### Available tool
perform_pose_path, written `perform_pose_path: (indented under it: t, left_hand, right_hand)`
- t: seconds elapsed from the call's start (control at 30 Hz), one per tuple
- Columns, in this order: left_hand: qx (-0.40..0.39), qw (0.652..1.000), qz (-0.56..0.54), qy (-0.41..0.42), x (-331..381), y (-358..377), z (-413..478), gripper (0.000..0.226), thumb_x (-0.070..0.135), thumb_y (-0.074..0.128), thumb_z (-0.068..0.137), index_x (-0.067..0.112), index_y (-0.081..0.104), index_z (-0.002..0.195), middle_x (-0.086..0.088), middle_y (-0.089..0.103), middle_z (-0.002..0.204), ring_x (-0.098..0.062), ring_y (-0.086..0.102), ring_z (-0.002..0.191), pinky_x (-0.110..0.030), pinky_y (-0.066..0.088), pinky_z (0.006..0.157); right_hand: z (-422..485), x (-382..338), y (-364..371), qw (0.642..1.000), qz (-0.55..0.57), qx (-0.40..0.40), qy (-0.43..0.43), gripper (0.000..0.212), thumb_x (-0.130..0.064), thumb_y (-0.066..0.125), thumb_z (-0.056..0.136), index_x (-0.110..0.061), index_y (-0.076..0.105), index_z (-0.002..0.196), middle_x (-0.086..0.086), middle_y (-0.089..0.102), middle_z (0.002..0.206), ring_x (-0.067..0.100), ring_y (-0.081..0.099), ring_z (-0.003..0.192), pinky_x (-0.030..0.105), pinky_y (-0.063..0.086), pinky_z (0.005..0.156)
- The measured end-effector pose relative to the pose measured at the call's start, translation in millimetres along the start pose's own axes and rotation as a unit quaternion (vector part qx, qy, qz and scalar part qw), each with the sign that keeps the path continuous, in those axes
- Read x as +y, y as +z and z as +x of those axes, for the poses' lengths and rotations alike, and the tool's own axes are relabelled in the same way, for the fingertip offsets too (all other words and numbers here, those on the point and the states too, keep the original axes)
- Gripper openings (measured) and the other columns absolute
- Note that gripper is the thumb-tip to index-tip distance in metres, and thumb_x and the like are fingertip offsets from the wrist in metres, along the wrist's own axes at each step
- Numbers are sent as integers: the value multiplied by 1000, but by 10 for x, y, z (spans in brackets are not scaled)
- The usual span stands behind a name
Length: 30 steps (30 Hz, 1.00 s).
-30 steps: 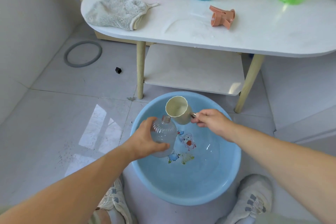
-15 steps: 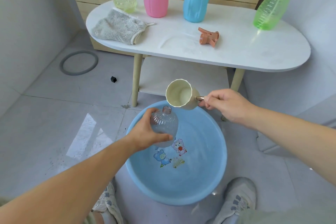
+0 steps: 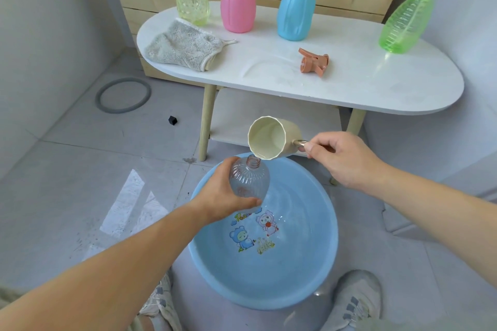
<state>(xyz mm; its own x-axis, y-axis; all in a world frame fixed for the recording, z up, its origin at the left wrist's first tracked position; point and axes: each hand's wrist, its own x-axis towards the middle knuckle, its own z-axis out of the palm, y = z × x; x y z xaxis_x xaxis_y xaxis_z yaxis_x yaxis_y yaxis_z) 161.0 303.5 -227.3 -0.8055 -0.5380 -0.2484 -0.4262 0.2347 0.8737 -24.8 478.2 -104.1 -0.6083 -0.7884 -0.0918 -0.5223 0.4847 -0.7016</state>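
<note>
Clear bottle [image 3: 248, 180] in left-hand grip [image 3: 223, 196], cream cup [image 3: 271, 138] in right-hand grip [image 3: 341, 158] tipped at its neck, basin [image 3: 295, 282] holding water [image 3: 298, 204]

The right hand [image 3: 347, 158] has lifted the cream cup [image 3: 271, 138] from low over the basin [image 3: 309, 263] to mid-frame, its lower rim now just above the clear bottle [image 3: 248, 179]'s mouth. The view has tilted upward, bringing the spray bottles [image 3: 238, 0] at the top of the frame into fuller sight.

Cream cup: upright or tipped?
Tipped. The cream cup lies nearly on its side, its lower rim at the open neck of the clear bottle; the right hand grips its handle.
</note>
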Motion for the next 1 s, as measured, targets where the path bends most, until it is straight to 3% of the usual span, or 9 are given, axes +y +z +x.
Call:
perform_pose_path:
  t: [0.13,0.43,0.5,0.6,0.83,1.0]
  left_hand:
    - [6,1000,-2,1,-12,7,14,101,35,95,61,29,39,145,7,54,136,-14,54,124,-27,45,99]
    - [9,1000,-4,-2,-11,14,25,97,30,95,66,28,38,144,9,55,132,-14,54,123,-25,44,96]
    - [6,1000,-4,-4,-12,17,29,97,29,95,67,29,37,144,9,54,132,-13,54,122,-19,44,91]
    - [8,1000,-4,-4,2,28,27,94,25,95,69,28,38,144,9,54,130,-12,55,119,-9,41,82]
    - [7,1000,-4,-9,-22,32,24,102,32,95,62,27,37,146,7,54,133,-15,54,123,-26,45,96]
    - [11,1000,-5,-10,-39,38,36,99,29,96,64,27,38,145,7,55,133,-15,55,123,-25,45,95]
  right_hand:
    - [12,19,8,1000,-17,5,-12,30,-30,55,99,-7,72,89,-15,43,44,7,37,45,23,27,49]
    - [17,16,1,998,-27,10,-48,23,-25,57,98,-14,71,84,-26,55,55,-1,49,57,14,33,56]
    - [13,6,-3,998,-26,8,-52,23,-25,57,98,-16,70,82,-26,56,57,-1,51,59,13,34,57]
    - [18,0,-8,998,-24,15,-59,22,-27,57,97,-19,70,81,-19,69,77,4,60,75,26,46,75]
    - [49,29,-13,995,-54,17,-79,22,-27,57,97,-18,70,81,-7,73,97,13,61,105,37,46,96]
    - [37,0,-18,993,-64,28,-94,22,-26,58,96,-15,72,84,-9,72,103,13,57,109,33,43,97]
